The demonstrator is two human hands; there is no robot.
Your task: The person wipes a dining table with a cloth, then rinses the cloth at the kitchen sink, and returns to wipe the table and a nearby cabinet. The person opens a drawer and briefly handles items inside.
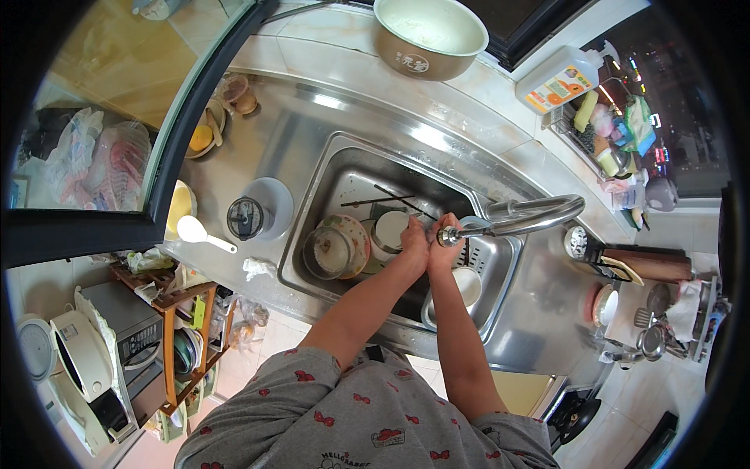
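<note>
My left hand (415, 239) and my right hand (447, 246) are close together over a stainless steel sink (337, 184). Both are beside the spray end of a curved metal faucet (539, 216). Something blurred shows between the fingers; whether it is water or an object I cannot tell. Just left of my left hand is a white bowl (391, 230). Dark chopsticks (368, 201) lie behind it. Further left, a clear bowl (328, 253) rests on a patterned dish (361, 249). Under my right forearm, a white bowl (470, 287) sits in a drain basket (429, 316).
A lidded tumbler (245, 218), a white spoon (199, 233) and a crumpled tissue (259, 268) are on the left counter. An open window sash (167, 158) juts over that side. A large pot (422, 61) and a pump bottle (559, 79) stand on the back ledge.
</note>
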